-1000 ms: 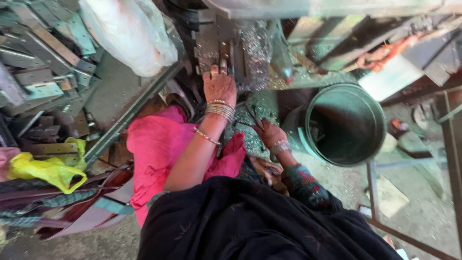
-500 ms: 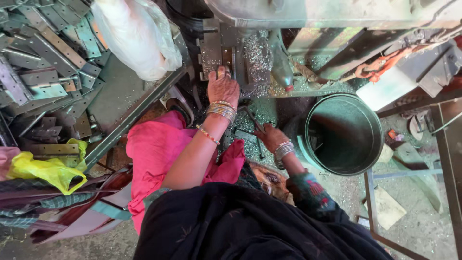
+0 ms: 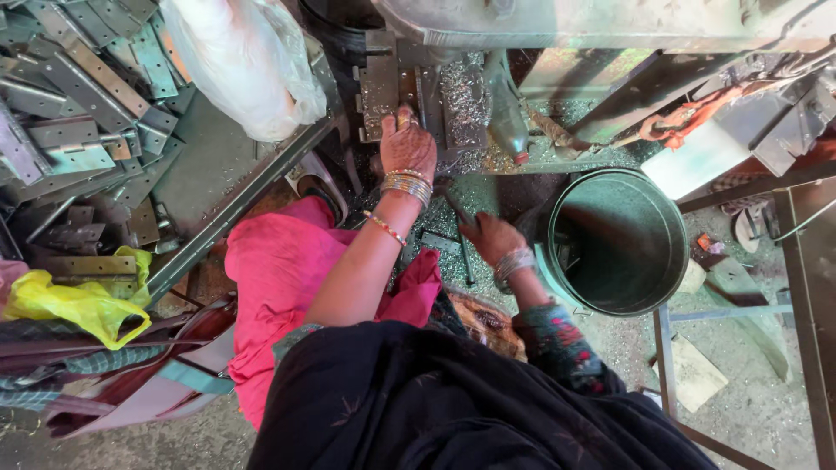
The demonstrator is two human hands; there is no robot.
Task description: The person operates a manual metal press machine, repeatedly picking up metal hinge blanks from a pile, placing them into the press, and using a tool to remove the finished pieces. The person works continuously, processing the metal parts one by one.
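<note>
My left hand point(image 3: 407, 148), with bangles at the wrist, reaches forward and rests on a small metal plate point(image 3: 381, 87) on the bed of a grey machine point(image 3: 557, 22); its fingers press down on the piece. My right hand point(image 3: 492, 237) is lower, near my lap, closed around a thin dark metal rod point(image 3: 466, 248) that points downward. Silver metal shavings point(image 3: 466, 96) cover the machine bed around the left hand. Pink cloth point(image 3: 287, 278) and a dark shawl point(image 3: 453, 400) cover my legs and body.
A large green metal bucket point(image 3: 670, 261) stands to the right of my right hand. A heap of grey metal hinge plates point(image 3: 78, 113) fills the left side, with a white plastic bag point(image 3: 248, 61) above and a yellow bag point(image 3: 74, 300) below. A metal frame point(image 3: 723, 313) stands lower right.
The view has shifted slightly. My left hand stays on the metal plate on the machine bed; my right hand has moved a little lower and to the right.
</note>
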